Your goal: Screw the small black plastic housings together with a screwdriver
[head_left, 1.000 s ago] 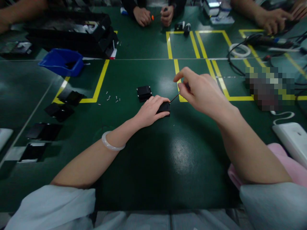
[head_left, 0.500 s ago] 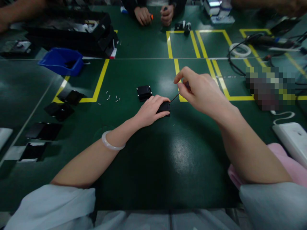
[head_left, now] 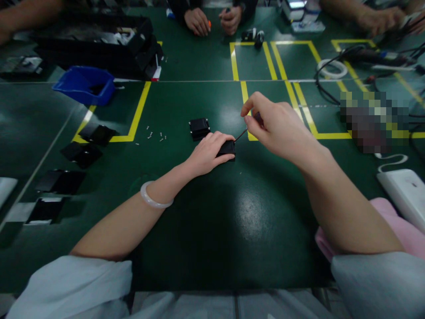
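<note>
On the green table, my left hand (head_left: pixel 211 153) is closed over a small black box (head_left: pixel 226 149), thumb along its near side and fingers over the far side. My right hand (head_left: pixel 270 126) pinches a thin-shafted screwdriver (head_left: pixel 241 134), its handle mostly hidden in the fingers. The shaft slants down to the left, and its tip meets the box's right far corner. Just behind my left hand sits a second black box (head_left: pixel 199 127) with shiny screws at its corners. Several small loose screws (head_left: pixel 151 134) lie to the left of it.
Several black parts (head_left: pixel 61 181) line the left side, with a blue bin (head_left: pixel 86 84) and a black crate (head_left: pixel 96 48) beyond. A white power bank (head_left: pixel 405 195), pink cloth (head_left: pixel 392 221) and cables (head_left: pixel 327 91) are at right. A co-worker's hands (head_left: pixel 197 22) rest across the table.
My hands, the box and the screwdriver stay almost in place. Across the table, a co-worker's hands shift slightly, and another person's hands come into view at the upper right.
</note>
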A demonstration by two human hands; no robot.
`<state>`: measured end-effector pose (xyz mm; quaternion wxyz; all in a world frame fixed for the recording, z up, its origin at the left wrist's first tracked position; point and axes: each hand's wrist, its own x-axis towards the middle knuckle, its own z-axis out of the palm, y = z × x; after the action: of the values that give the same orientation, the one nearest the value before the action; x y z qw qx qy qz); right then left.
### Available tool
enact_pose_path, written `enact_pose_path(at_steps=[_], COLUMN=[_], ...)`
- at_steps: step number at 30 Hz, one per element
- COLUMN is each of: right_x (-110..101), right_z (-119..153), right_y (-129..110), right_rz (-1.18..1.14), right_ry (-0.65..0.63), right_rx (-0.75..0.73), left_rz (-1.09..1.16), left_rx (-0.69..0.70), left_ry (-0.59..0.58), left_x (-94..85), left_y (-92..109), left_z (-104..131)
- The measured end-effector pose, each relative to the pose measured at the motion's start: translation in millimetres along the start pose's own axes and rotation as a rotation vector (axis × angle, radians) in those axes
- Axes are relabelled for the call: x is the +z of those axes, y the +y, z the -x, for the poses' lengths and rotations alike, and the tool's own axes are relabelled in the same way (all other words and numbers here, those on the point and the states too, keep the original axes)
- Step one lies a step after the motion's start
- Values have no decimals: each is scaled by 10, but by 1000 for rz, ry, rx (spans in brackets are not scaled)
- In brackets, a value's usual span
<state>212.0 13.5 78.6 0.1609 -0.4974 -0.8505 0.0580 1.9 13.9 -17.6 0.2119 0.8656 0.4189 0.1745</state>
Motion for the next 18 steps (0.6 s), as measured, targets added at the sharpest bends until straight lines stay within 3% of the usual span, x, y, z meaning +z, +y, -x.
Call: enact_pose_path(at_steps=[18], right_x=[-2], right_z=[-16], right_y=[0], right_rz=[31], right_ry=[6], right_rx=[1], left_rz=[-34], left_rx=[13], left_ry=[15], left_x=[4], left_y=[2], left_z=[1])
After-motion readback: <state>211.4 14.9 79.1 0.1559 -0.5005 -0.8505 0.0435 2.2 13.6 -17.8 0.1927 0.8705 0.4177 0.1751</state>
